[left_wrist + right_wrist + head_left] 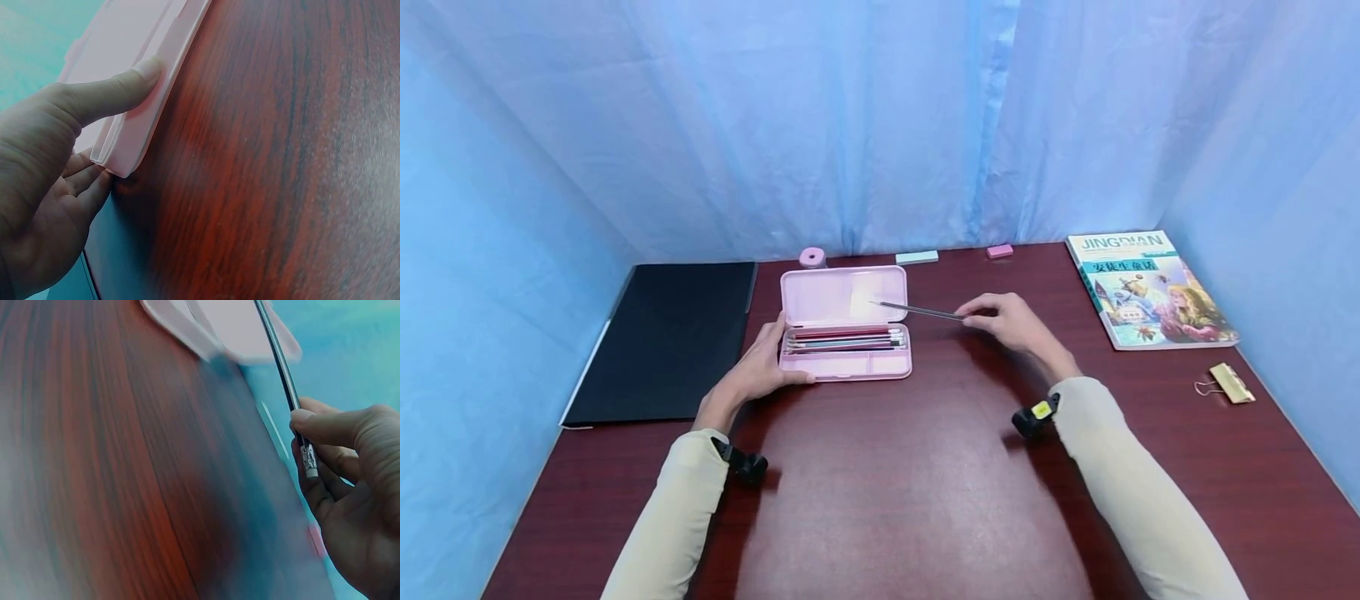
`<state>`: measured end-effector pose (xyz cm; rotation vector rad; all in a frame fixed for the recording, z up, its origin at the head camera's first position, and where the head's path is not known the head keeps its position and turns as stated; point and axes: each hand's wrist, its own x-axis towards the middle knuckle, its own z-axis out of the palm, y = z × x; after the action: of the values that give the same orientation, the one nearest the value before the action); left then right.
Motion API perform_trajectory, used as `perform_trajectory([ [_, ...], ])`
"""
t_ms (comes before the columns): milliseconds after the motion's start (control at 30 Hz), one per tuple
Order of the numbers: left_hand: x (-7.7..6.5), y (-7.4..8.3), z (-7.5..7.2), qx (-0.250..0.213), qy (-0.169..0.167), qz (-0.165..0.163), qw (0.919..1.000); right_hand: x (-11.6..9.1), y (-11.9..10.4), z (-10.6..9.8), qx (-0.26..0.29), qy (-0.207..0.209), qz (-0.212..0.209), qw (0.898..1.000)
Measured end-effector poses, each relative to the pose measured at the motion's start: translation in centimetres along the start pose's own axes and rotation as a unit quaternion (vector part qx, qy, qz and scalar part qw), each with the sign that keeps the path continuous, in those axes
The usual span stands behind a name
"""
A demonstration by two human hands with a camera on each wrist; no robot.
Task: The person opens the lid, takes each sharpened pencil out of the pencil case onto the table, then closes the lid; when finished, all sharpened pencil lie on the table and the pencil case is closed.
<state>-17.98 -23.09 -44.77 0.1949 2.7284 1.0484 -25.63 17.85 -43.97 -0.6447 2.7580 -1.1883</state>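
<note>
A pink pencil case [829, 367] lies with its lid [827, 297] raised at the back. Several pencils [842, 339] fill its long rear compartment; two smaller compartments show in front. My left hand [758, 367] holds the case by its left end, the thumb [149, 67] on the front wall and the other fingers behind the end. To the right of the case, my right hand [1011, 323] pinches a dark pencil [921, 311] near its white eraser [311, 472]. In the head view the pencil points left, its tip overlapping the lid.
A black folder [662, 342] lies on the left. Along the back are a pink roll [812, 257], a pale blue-green bar [917, 257] and a pink eraser [1000, 251]. On the right are a book [1150, 292] and a gold binder clip [1231, 383].
</note>
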Motion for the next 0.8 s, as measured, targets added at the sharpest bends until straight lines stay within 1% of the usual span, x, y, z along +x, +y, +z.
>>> perform_trajectory([
  [67,0.0,0.0,0.0,-0.001,0.001,-0.001,1.0,-0.6,1.0,-1.1,0.005,0.005,0.018,1.0],
  [200,0.0,0.0,0.0,0.0,0.002,0.001,1.0,-1.5,2.9,-3.0,0.0,0.012,0.038,0.999],
  [400,0.1,0.0,0.1,-0.001,0.001,0.003,1.0,-2.4,5.6,-5.0,-0.027,0.007,0.06,0.998],
  [600,0.1,-0.1,0.2,-0.003,-0.001,0.001,1.0,-3.0,7.2,-5.8,-0.041,-0.011,0.1,0.994],
  [667,0.1,-0.1,0.2,-0.003,-0.001,0.002,1.0,-3.0,7.5,-5.9,-0.045,-0.012,0.104,0.993],
  [800,0.0,-0.2,0.1,-0.005,0.0,0.001,1.0,-3.0,7.8,-5.8,-0.055,-0.002,0.095,0.994],
])
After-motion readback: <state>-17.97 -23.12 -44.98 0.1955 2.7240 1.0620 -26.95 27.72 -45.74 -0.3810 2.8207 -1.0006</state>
